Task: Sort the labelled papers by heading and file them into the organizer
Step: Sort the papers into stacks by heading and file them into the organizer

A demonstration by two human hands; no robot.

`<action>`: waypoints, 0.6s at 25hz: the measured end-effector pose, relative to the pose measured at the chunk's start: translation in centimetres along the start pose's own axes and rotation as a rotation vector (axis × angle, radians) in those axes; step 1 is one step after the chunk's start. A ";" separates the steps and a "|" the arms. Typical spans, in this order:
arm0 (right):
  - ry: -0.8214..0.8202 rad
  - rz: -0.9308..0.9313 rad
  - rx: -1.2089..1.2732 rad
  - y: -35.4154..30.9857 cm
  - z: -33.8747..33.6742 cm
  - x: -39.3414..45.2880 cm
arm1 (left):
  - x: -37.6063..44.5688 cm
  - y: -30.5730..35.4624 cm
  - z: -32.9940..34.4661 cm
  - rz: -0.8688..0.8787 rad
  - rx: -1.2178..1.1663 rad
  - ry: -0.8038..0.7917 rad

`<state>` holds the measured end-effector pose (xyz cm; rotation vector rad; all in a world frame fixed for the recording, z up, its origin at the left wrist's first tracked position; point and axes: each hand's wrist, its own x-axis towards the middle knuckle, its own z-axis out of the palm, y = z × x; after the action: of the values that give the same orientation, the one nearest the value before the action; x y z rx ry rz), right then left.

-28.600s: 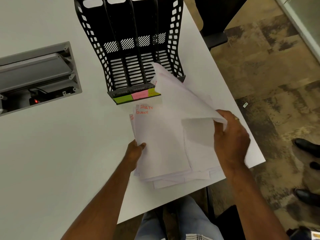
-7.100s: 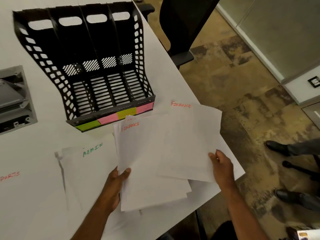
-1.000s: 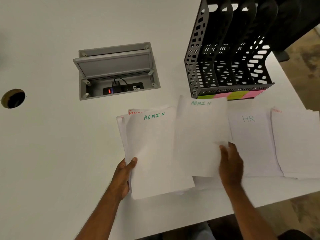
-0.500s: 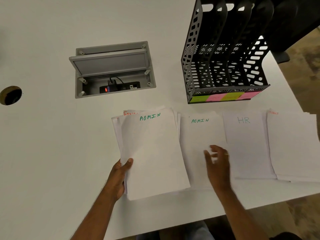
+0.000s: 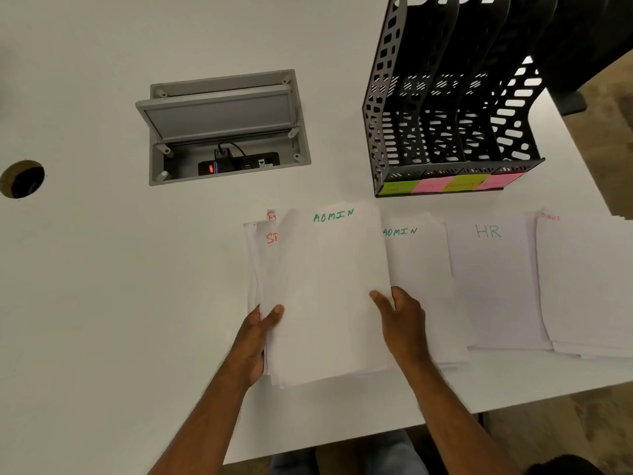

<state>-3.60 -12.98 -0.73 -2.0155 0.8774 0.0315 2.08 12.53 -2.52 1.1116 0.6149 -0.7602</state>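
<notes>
My left hand (image 5: 257, 341) grips the lower left edge of an unsorted paper stack (image 5: 325, 296) whose top sheet reads ADMIN in green; red headings peek out underneath at the upper left. My right hand (image 5: 402, 320) holds the right edge of that top sheet. To the right lie three sorted piles: an ADMIN pile (image 5: 419, 269), an HR pile (image 5: 493, 279) and a pile with a red heading (image 5: 585, 286). The black mesh organizer (image 5: 376, 108) stands behind them, with green, pink, yellow and pink labels (image 5: 448, 184) on its front; its slots look empty.
The white table (image 5: 102, 303) has an open grey cable box (image 5: 222, 128) with a power strip inside, and a round cable hole (image 5: 22, 178) at the far left. The table's front edge runs just below my hands. A dark chair (image 5: 589, 46) stands at the upper right.
My right hand left the ADMIN pile, where it had laid a sheet, and came back to the right edge of the held stack. The left hand kept its grip.
</notes>
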 end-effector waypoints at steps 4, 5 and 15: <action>0.106 -0.035 -0.061 1.4 -1.6 0.8 | 0.2 0.1 -0.1 0.025 -0.003 0.019; 0.175 -0.042 -0.093 2.0 -2.6 1.3 | 0.2 0.2 -0.2 0.027 -0.002 0.025; 0.205 -0.050 -0.438 8.6 -6.6 2.6 | -0.3 1.6 -2.9 0.053 0.028 0.062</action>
<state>-8.78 -22.27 -4.07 -2.4826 1.0144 -0.0125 3.03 15.78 -2.36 1.1761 0.6262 -0.6920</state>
